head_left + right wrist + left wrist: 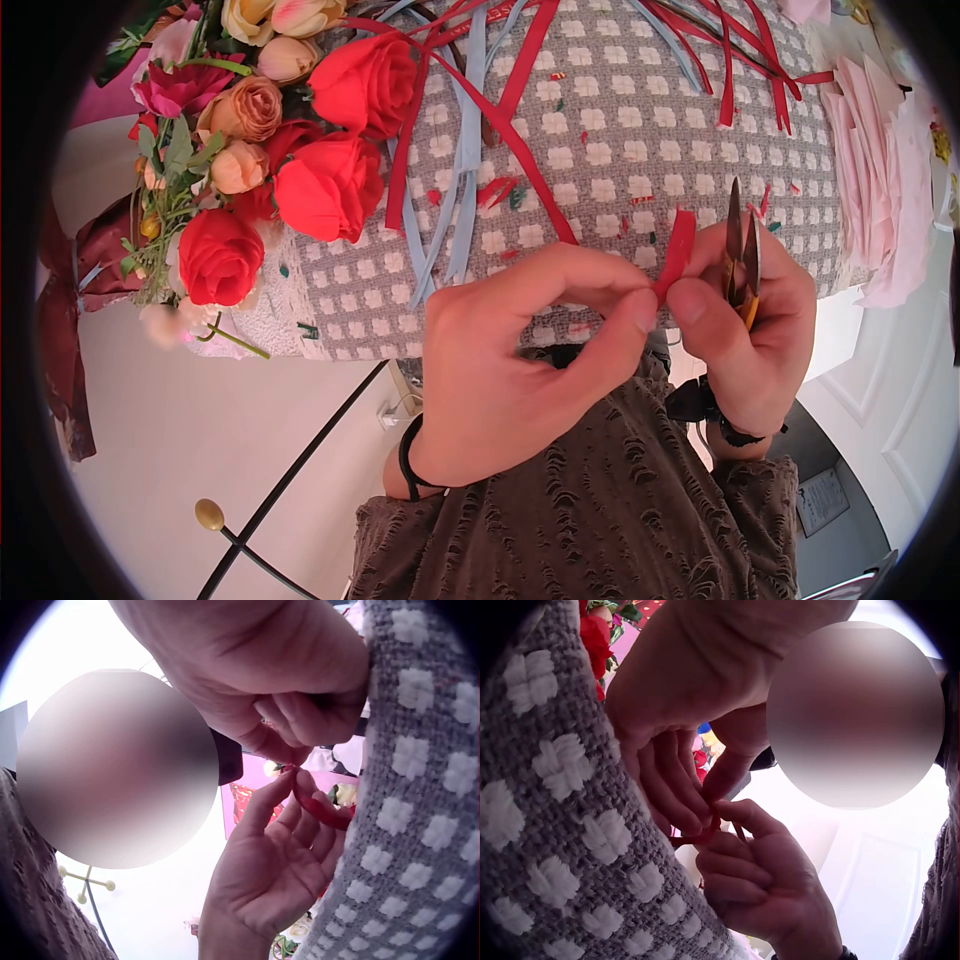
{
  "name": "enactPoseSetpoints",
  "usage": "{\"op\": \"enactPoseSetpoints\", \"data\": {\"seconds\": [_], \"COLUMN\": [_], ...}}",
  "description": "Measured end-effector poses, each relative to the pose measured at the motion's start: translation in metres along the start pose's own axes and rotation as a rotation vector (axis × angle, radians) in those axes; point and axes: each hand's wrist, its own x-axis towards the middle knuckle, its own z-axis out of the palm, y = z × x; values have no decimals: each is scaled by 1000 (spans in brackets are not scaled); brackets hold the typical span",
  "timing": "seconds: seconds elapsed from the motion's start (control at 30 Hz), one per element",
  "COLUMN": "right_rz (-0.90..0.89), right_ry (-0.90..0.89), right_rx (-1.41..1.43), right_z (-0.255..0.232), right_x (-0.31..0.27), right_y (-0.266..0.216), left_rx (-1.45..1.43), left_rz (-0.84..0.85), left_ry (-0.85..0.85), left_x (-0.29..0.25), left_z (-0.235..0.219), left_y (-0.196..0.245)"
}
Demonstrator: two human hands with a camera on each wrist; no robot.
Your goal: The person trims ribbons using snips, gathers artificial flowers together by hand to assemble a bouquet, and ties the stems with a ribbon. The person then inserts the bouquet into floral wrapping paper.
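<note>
My left hand (510,360) pinches a strip of red ribbon (679,245) between thumb and forefinger, low over the near side of the checked cloth. Right beside it, the right hand (770,350) has its thumb and fingertips on the same ribbon. That right hand also grips a pair of scissors (735,255), blades pointing away from the body, the handles mostly hidden in the palm. In the right wrist view the ribbon (322,812) curves down from the meeting fingertips across the left fingers. The left wrist view shows both sets of fingertips meeting at the ribbon (686,841).
Red roses (330,188) and other flowers lie at the left of the grey-and-white cloth (600,130). Long red ribbons (520,150) and blue ribbons (467,170) trail over it among small red and green scraps. Pink pleated sheets (870,170) stand at the right.
</note>
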Motion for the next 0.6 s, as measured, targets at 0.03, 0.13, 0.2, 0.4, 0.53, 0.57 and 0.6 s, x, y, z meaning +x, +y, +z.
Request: {"op": "enactPoseSetpoints", "data": {"seconds": [0.03, 0.13, 0.2, 0.4, 0.53, 0.57, 0.6], "right_rz": [23, -8, -52, 85, 70, 70, 92], "right_ry": [11, 10, 19, -51, -155, -155, -154], "right_rx": [4, -98, -95, -134, -397, -397, -374], "right_z": [0, -2, 0, -19, -18, -17, -14], "right_x": [0, -1, -2, -17, -21, -21, -20], "right_y": [-1, 2, 4, -8, -7, -7, -8], "left_rx": [4, 19, -20, -51, -108, -107, -114], "left_rz": [26, 16, -9, -38, -42, -42, -52], "left_ry": [47, 68, 90, 131, 120, 119, 94], "left_x": [1, 0, 0, -2, 0, -1, -2], "left_z": [1, 1, 3, 3, 3, 3, 2], "left_y": [-2, -3, -3, -3, -3, -2, 0]}}
